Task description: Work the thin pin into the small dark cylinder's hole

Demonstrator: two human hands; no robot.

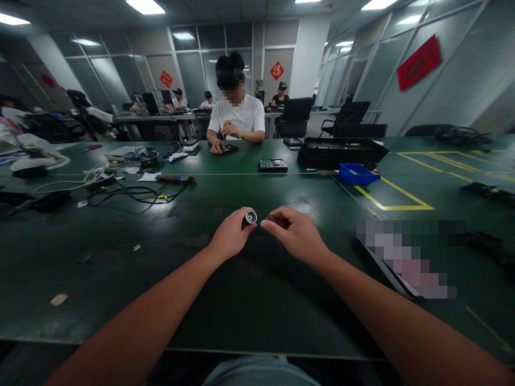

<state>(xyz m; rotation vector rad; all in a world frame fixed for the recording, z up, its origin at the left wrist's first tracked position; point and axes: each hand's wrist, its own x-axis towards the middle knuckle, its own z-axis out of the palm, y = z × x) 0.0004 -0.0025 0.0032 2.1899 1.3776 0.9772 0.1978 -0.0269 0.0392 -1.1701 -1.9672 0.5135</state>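
In the middle of the frame, the left hand has its grip closed round a dark cylinder, whose round, silvery end faces the camera and shows small details inside the rim. Just beside it, apart from it by a small gap, the right hand has a narrow grip, thumb and fingers drawn close; something small and reddish-brown may sit between them, but I cannot tell. Both hands are above the green table

For good handling, I would let the left grip be the steady one, round the body and clear of the rim, so the end face can be seen straight on. The right grip seems best suited to light, fine movement: come in square to the end, not from the side, and press softly, since a tilt could make a small part catch or slip. Resting both wrists on the table would probably cut any shake

As for writing, a red diamond sign at upper centre bears the character 福. The red sign at upper right is too blurred to read, and the flat item at right is pixelated over. No brand or label can be made out on the cylinder
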